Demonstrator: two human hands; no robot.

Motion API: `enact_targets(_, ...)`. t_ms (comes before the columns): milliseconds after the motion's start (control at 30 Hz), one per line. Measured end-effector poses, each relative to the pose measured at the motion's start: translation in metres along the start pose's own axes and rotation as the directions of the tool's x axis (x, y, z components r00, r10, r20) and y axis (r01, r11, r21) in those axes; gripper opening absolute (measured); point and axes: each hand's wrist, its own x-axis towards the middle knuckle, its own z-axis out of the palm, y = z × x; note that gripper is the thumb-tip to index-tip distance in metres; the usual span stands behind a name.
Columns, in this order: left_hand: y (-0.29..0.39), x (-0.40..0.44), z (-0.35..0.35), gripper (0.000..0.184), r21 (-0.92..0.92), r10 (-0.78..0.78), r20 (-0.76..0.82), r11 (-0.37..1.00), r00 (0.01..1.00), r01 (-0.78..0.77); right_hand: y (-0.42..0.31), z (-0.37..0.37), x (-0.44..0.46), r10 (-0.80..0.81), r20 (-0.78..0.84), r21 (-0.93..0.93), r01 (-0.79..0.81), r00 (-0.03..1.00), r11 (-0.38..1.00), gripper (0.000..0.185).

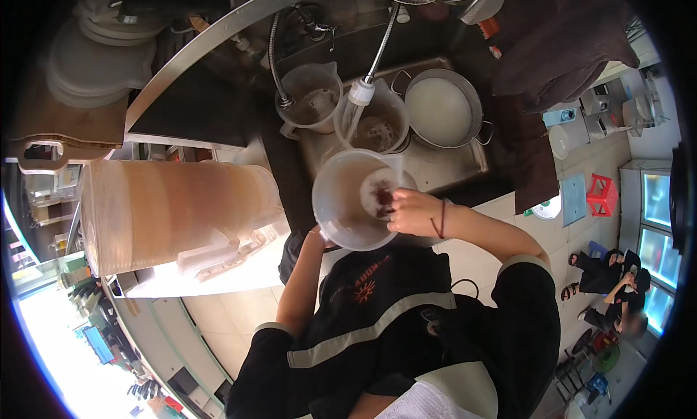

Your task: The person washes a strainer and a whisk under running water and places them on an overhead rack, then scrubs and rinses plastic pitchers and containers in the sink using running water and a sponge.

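Observation:
A translucent plastic pitcher (335, 200) is tilted at the sink's front edge, its mouth turned up toward me. My left hand (316, 239) grips it at the lower left side, the fingers mostly hidden behind the wall. Over the mouth, my right hand (414, 211) is closed with its fingertips reaching inside. A small dark red clump (382, 192) shows at those fingertips; its kind is unclear. Behind stand two more pitchers: one (311, 92) at the left, and a middle one (374, 121) with water running into it from a white-headed hose tap (361, 92).
A two-handled metal pot (439, 108) of whitish liquid stands in the sink (443, 171) at the right. To the left lies a large translucent container (181, 212) with a handle. Dark cloth (559, 49) hangs at the upper right. Other people (617, 292) are far right.

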Motion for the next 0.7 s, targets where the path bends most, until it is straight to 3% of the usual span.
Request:
enact_targets(100, -0.004, -0.020, -0.011, 0.021, -0.056, 0.007, 0.083, 0.998, 0.997, -0.002, 0.016, -0.006, 0.013, -0.026, 0.094, -0.053, 0.031, 0.995, 0.998, 0.004)
enact_targets(167, -0.003, -0.028, -0.011, 0.019, -0.079, 0.011, 0.104, 0.997, 0.994, -0.003, 0.034, -0.015, 0.019, 0.110, 0.275, 0.014, -0.118, 0.955, 0.993, 0.009)
enact_targets(233, -0.003, -0.030, -0.001, 0.013, 0.096, -0.026, -0.053, 0.995, 0.998, 0.031, 0.060, -0.043, 0.031, 0.179, 0.136, 0.278, -0.211, 0.974, 0.937, 0.011)
enact_targets(267, -0.007, -0.032, 0.015, 0.009, 0.040, 0.026, -0.250, 0.999, 0.968, -0.017, 0.075, -0.043, 0.040, 0.243, -0.157, 0.176, -0.215, 0.957, 0.961, 0.014)
enact_targets(300, -0.007, -0.031, 0.012, 0.009, 0.038, 0.030, -0.253, 0.999, 0.967, -0.021, 0.091, -0.041, 0.050, 0.258, -0.444, 0.079, -0.249, 0.858, 0.965, 0.020)
enact_targets(367, -0.009, -0.028, 0.001, 0.008, -0.082, 0.010, -0.302, 0.996, 0.953, -0.037, 0.123, -0.035, 0.070, 0.355, -0.590, -0.159, -0.535, 0.725, 0.830, 0.028)
enact_targets(467, -0.009, -0.032, -0.005, 0.005, -0.106, 0.030, -0.336, 0.992, 0.941, -0.069, 0.188, 0.023, 0.077, 0.393, -0.605, -0.094, -0.552, 0.693, 0.829, 0.026)
enact_targets(533, -0.008, -0.032, -0.007, 0.005, -0.126, 0.044, -0.368, 0.987, 0.929, -0.097, 0.216, 0.050, 0.066, 0.614, -0.442, -0.181, -0.735, 0.654, 0.654, 0.021)
enact_targets(567, -0.011, -0.036, -0.003, 0.005, -0.199, 0.059, -0.423, 0.967, 0.904, -0.156, 0.217, 0.052, 0.059, 0.610, -0.440, -0.181, -0.731, 0.659, 0.658, 0.021)
enact_targets(633, -0.012, -0.040, 0.002, 0.006, -0.267, 0.073, -0.476, 0.938, 0.877, -0.223, 0.218, 0.048, 0.051, 0.709, -0.240, 0.120, -0.705, 0.663, 0.699, 0.017)
enact_targets(700, -0.017, -0.039, 0.007, 0.011, -0.361, 0.138, -0.484, 0.868, 0.864, -0.340, 0.173, 0.030, 0.051, 0.626, -0.162, 0.540, -0.463, 0.762, 0.703, 0.016)
